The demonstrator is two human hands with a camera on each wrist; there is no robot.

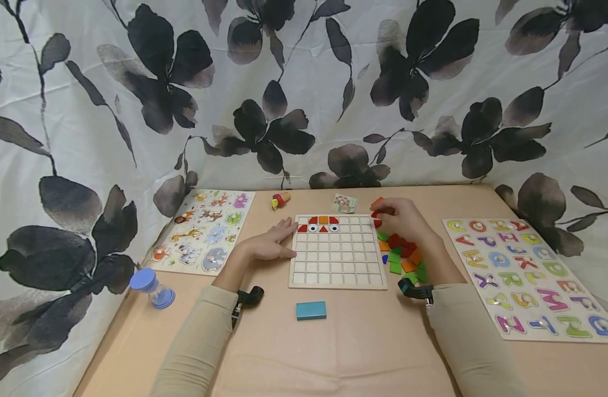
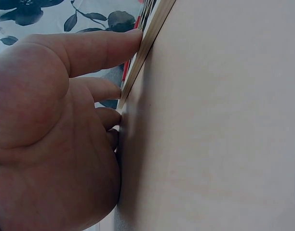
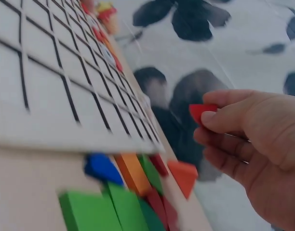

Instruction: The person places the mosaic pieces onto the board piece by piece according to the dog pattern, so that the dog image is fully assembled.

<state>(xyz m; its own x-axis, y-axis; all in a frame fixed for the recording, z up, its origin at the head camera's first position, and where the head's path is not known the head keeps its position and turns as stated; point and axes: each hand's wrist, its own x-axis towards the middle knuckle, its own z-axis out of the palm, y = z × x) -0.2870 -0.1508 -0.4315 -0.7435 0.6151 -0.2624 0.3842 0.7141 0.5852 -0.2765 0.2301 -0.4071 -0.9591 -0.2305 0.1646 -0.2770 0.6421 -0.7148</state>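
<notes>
A white grid board (image 1: 339, 270) lies on the table between the hands. Along its upper left squares sit red, orange and white tiles, two of them marked like eyes (image 1: 313, 228). With straight fingers my left hand (image 1: 269, 243) touches the board's left edge; the left wrist view shows its thumb (image 2: 109, 50) against the wooden side. Above the board's upper right corner, my right hand (image 1: 405, 218) pinches a small red tile (image 3: 198, 113) with a curved edge between thumb and forefinger. Below that hand, loose green, orange, red and blue tiles (image 1: 395, 256) lie in a pile.
An animal picture board (image 1: 204, 234) lies at left, near a blue-capped sand timer (image 1: 157, 289). At right is a letter board (image 1: 537, 278). A teal block (image 1: 311, 310) lies in front of the grid; a small picture card (image 1: 344, 203) and a red-and-yellow toy (image 1: 280, 200) lie behind it.
</notes>
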